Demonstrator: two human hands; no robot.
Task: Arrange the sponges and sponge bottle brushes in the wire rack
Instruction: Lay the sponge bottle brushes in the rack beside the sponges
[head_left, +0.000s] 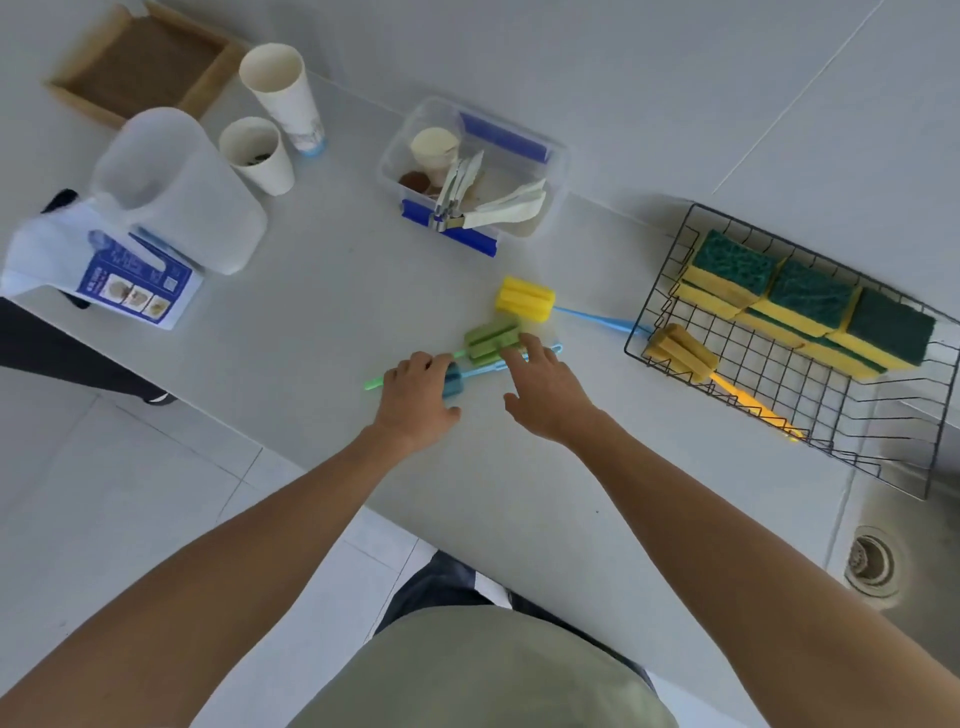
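Pale grey counter (291, 322), white tiled floor (130, 493), steel sink (893, 519)

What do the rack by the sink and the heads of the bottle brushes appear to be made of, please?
The rack looks like thin metal wire with a dark, matte coating: an open grid you can see through. The yellow brush head and green brush head look like soft foam sponge: dull, ribbed blocks. Their handles seem to be plastic.
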